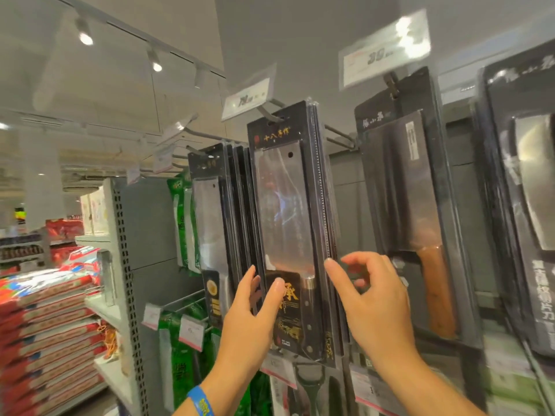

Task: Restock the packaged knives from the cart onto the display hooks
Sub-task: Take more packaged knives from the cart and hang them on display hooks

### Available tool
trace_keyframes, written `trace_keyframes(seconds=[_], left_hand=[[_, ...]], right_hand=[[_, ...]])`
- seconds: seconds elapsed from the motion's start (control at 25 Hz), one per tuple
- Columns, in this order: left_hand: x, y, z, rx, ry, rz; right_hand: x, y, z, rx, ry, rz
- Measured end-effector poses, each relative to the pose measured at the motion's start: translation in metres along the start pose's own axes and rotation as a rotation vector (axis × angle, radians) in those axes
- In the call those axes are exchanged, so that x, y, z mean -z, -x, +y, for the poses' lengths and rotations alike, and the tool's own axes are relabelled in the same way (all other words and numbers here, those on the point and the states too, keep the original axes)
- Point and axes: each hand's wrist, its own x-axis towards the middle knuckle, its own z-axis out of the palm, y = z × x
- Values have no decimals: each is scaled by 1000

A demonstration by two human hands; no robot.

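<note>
The front packaged cleaver already hangs by its top hole on the display hook, under a price tag, with more of the same packs behind it. I think both hands are there to make the pack hang straight and in line with the others. The cart is not in view.

The left hand holds the lower left part of this pack. Its thumb presses on the front label, and its fingers go up along the left edge and behind it, so the card is pinched between them.

The right hand is more open. One straight digit touches the right edge of the packs, probably to steady it. Its other fingers are loosely bent, spread a little, and seem to hold nothing.

To the right hangs another cleaver pack with a wooden handle.
</note>
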Motion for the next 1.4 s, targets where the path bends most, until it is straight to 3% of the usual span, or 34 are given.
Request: trace_keyframes(seconds=[0.32, 0.64, 0.8, 1.04, 1.12, 1.4], left_hand=[[-8, -34, 11, -112, 85, -31], [1, -72, 2, -223, 167, -141], [8, -90, 17, -249, 268, -232], [5, -104, 47, -383, 321, -290], [5, -107, 50, -387, 335, -307], [0, -118, 45, -438, 371, -311]], right_hand=[[-30, -4, -6, -150, -160, -97], [-52, -9, -19, -153, 14, 2], [-44, -58, -60, -250, -194, 118], [-50, -159, -154, -158, -278, 3], [-54, -172, -160, -179, -212, -36], [-55, -177, -146, -159, -189, 70]])
